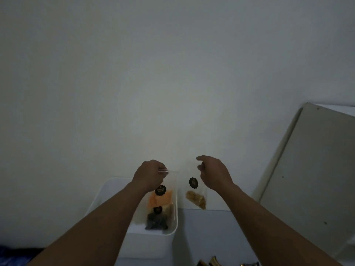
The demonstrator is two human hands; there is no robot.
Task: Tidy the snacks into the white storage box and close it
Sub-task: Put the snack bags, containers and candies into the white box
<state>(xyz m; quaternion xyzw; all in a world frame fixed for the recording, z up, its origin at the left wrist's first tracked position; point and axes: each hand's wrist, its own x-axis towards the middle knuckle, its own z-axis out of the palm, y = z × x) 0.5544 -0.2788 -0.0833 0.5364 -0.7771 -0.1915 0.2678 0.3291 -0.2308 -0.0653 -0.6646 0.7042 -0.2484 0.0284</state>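
The white storage box (146,239) stands open at the bottom centre. My left hand (149,174) pinches the top edge of a clear bag of orange snacks (160,199) with a black round label, hanging over the box. Inside the box stands a clear bag of dark snacks (156,220). My right hand (213,172) holds up a clear bag of golden-brown snacks (196,200), also with a black label, just right of the box. The fingers of my right hand are partly hidden behind the bag's top.
A plain white wall fills most of the view. A white board or cabinet door (311,179) leans at the right. Gold-wrapped items (209,263) lie at the bottom edge. Blue fabric (11,256) shows at the bottom left.
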